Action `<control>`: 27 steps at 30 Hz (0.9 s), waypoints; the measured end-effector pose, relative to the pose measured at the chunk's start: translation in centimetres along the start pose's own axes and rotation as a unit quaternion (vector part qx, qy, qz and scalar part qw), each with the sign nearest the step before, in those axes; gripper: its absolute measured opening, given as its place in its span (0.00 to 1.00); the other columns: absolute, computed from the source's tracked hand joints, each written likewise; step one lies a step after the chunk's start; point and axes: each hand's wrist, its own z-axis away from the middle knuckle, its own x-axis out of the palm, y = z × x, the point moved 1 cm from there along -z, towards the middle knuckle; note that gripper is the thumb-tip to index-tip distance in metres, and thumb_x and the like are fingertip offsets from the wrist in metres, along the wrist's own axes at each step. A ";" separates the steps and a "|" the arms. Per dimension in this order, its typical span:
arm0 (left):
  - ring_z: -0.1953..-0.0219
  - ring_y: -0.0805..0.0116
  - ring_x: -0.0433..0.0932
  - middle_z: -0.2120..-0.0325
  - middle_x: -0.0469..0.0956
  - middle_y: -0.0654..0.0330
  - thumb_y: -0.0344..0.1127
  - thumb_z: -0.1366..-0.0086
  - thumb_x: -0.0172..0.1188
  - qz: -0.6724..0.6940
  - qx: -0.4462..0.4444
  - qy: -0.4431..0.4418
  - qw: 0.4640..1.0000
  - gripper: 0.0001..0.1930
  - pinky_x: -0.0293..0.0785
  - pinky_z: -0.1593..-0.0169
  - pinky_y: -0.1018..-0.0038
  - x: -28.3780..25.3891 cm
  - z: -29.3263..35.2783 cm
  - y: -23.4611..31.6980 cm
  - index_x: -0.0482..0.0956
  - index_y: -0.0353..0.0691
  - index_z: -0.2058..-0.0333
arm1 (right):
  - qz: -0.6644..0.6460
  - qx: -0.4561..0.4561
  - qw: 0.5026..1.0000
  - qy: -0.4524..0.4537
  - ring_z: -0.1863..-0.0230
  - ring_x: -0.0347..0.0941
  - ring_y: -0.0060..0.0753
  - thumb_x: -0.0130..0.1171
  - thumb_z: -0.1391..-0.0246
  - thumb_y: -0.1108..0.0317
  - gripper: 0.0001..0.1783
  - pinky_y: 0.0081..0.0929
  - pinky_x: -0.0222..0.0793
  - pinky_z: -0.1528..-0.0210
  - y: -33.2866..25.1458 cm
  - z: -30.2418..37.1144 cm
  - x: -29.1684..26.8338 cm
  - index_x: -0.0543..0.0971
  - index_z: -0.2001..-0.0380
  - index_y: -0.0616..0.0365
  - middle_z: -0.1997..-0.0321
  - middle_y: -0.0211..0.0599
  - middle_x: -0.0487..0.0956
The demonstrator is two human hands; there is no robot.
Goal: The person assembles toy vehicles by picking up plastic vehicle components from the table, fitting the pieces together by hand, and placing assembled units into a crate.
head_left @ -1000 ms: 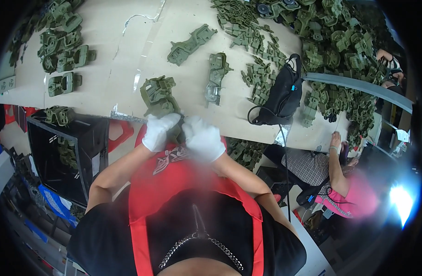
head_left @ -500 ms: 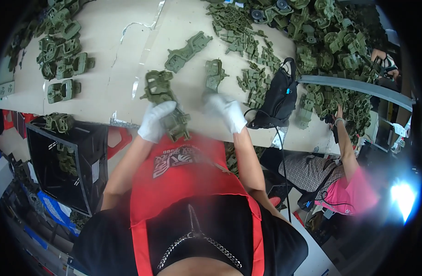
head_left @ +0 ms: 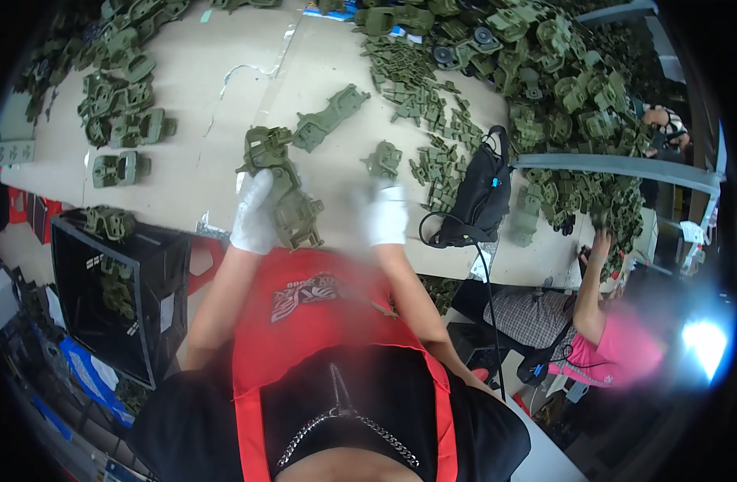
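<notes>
The left hand (head_left: 254, 213), in a white glove, has its fingers closed on the left side of a long green part (head_left: 295, 207). This part slants over the desk (head_left: 188, 132), its far end well in from the near edge and its near end above the red apron (head_left: 304, 309), about at that edge.

The right hand (head_left: 388, 218), gloved too and blurred, is at the near end of a second part (head_left: 384, 159); whether its fingers grip it, I cannot tell. A bare strip of desk separates the hands.

A third part (head_left: 332, 116) lies just beyond the long part, leaving little room that way. Leftward there is wide open desk, as far as the row of parts (head_left: 120, 128) along the left side. Rightward the room is tight: small parts (head_left: 442, 165) and a black bag (head_left: 477, 197) lie near the right hand, the bag close to the near edge with its cable (head_left: 489, 301) hanging over. Below the edge at left stands a black crate (head_left: 156, 313).
</notes>
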 end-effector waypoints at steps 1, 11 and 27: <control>0.52 0.59 0.74 0.53 0.74 0.56 0.50 0.37 0.57 -0.002 -0.002 -0.009 1.000 0.26 0.75 0.51 0.55 0.1 0.1 -0.1 0.67 0.43 0.44 | -0.037 0.017 0.995 0.086 0.60 0.73 0.58 0.66 0.56 0.61 0.27 0.45 0.70 0.56 1.7 -1.0 0.0 0.74 0.53 0.62 0.60 0.58 0.76; 0.53 0.63 0.75 0.54 0.74 0.57 0.47 0.41 0.63 -0.087 0.050 -0.058 0.993 0.31 0.77 0.52 0.61 2.7 0.7 0.8 0.64 0.42 0.44 | -0.442 0.130 0.885 -0.068 0.69 0.73 0.16 0.60 0.49 0.76 0.12 0.16 0.70 0.65 0.5 -3.7 -6.7 0.79 0.59 0.63 0.67 0.32 0.81; 0.50 0.69 0.72 0.51 0.72 0.61 0.29 0.52 0.61 -0.214 0.049 -0.108 0.970 0.34 0.69 0.45 0.71 7.2 2.0 0.3 0.65 0.38 0.43 | -0.154 -0.255 0.952 0.074 0.66 0.79 0.40 0.65 0.56 0.69 0.19 0.33 0.75 0.63 -11.0 0.9 -12.4 0.77 0.57 0.52 0.64 0.40 0.81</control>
